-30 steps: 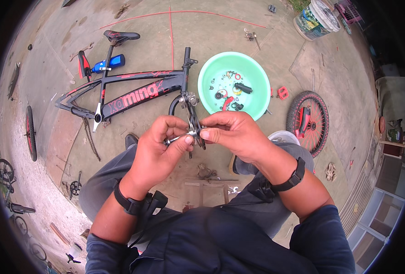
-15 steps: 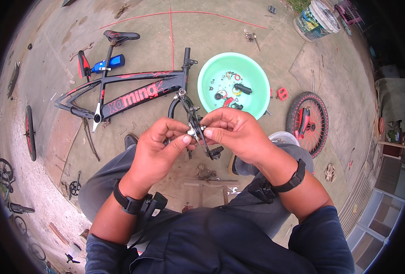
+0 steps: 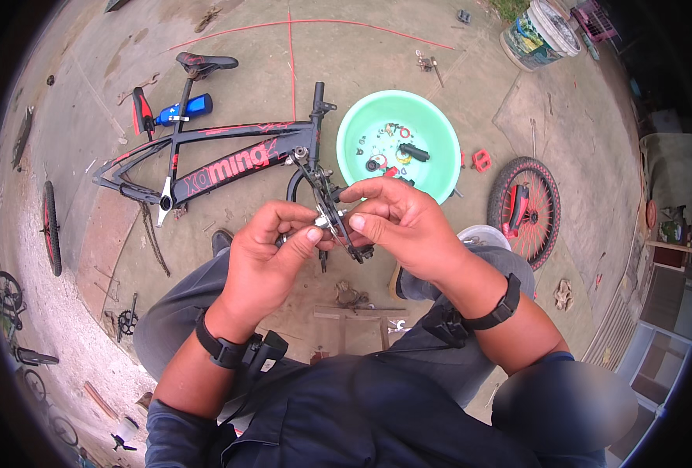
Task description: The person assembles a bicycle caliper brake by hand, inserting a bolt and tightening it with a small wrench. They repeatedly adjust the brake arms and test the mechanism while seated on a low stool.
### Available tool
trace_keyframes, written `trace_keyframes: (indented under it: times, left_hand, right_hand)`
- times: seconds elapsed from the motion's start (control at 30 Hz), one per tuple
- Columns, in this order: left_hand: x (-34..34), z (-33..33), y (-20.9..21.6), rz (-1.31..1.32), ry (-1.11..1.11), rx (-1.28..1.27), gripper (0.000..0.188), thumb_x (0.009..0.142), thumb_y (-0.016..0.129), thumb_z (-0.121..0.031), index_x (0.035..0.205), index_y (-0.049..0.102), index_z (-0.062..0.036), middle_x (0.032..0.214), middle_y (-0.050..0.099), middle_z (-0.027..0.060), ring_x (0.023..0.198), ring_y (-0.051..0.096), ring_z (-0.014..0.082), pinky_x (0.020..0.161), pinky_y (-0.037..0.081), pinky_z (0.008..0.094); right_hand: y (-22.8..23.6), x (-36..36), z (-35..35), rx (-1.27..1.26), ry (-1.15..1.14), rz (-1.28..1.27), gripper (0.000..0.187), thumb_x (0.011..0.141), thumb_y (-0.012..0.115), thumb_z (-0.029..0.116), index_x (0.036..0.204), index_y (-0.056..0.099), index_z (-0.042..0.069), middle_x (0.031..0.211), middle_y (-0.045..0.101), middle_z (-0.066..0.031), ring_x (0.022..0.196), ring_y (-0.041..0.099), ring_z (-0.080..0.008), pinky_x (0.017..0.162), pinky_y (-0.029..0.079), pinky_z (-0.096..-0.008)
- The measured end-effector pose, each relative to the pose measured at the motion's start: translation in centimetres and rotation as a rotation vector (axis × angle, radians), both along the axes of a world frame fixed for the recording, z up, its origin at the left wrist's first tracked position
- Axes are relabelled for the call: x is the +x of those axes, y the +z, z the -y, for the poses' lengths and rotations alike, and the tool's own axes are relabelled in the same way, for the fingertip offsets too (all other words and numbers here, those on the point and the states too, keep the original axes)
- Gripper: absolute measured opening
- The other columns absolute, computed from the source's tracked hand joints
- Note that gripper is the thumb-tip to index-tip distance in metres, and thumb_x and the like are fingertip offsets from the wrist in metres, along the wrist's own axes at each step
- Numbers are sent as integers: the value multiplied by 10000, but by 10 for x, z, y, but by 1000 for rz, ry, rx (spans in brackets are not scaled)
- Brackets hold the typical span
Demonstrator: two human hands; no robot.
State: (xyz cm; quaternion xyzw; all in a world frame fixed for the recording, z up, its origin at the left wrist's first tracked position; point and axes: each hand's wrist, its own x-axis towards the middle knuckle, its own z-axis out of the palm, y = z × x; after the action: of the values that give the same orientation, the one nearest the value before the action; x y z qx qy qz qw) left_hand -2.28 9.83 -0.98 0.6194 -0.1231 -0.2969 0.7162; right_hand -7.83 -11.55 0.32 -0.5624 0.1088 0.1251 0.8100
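Note:
Between my hands, above the floor and in front of the bike frame, is a dark bicycle brake caliper with curved arms and silver bolts. My left hand pinches a small silver fitting on its side between thumb and fingers. From the other side, my right hand closes thumb and fingers on the caliper near its middle. The caliper tilts, its lower end hanging below my right fingertips. My fingers hide part of it.
A black and red bike frame lies beyond my left hand. Ahead stands a green basin with loose parts; a wheel and a red pedal lie right. A low wooden frame sits between my legs.
The caliper has turned slightly in my fingers: its upper end has shifted left and its lower end has risen. Both hands keep hold of it.

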Motion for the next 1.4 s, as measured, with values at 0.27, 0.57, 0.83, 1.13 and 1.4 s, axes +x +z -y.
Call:
trace_keyframes:
  times: [0.27, 0.57, 0.83, 1.13, 1.4]
  left_hand:
    - [-4, 2, -3, 53, 7, -40, 148, 988, 646, -51, 1115, 581, -17, 977, 709, 90, 883, 706, 146, 735, 541, 252]
    - [-2, 1, 0, 85, -9, -10, 131, 987, 624, 3, 1111, 583, -1, 995, 710, 88, 917, 688, 129, 803, 550, 277]
    - [-6, 1, 2, 154, 4, 66, 149, 980, 651, -22, 1111, 585, 2, 977, 708, 76, 899, 683, 115, 790, 540, 266]
    - [-6, 3, -2, 247, 30, 102, 149, 966, 677, -35, 1088, 600, 3, 945, 708, 68, 874, 680, 112, 752, 544, 266]
    - [-5, 2, 2, 491, -29, 258, 133, 944, 673, 5, 1056, 601, 2, 927, 696, 98, 851, 693, 154, 757, 550, 287]
  right_hand:
    - [-1, 2, 3, -158, 104, -7, 206, 1017, 609, 85, 1190, 598, -26, 1060, 724, -113, 950, 720, -171, 819, 587, -292]
    - [1, 2, 0, -79, 52, 70, 205, 1022, 614, 119, 1172, 605, -20, 1020, 726, -100, 930, 715, -152, 814, 583, -286]
    - [1, 2, 0, -190, 114, 67, 211, 1041, 602, 212, 1051, 592, 2, 897, 687, -61, 819, 681, -117, 725, 551, -269]
    - [3, 4, -1, -177, 106, 33, 210, 1045, 590, 217, 1092, 551, 16, 914, 674, -59, 821, 676, -122, 714, 550, -273]
    - [1, 2, 1, -149, 140, -59, 253, 1058, 560, 273, 1091, 552, 22, 934, 669, -62, 844, 693, -150, 726, 561, -290]
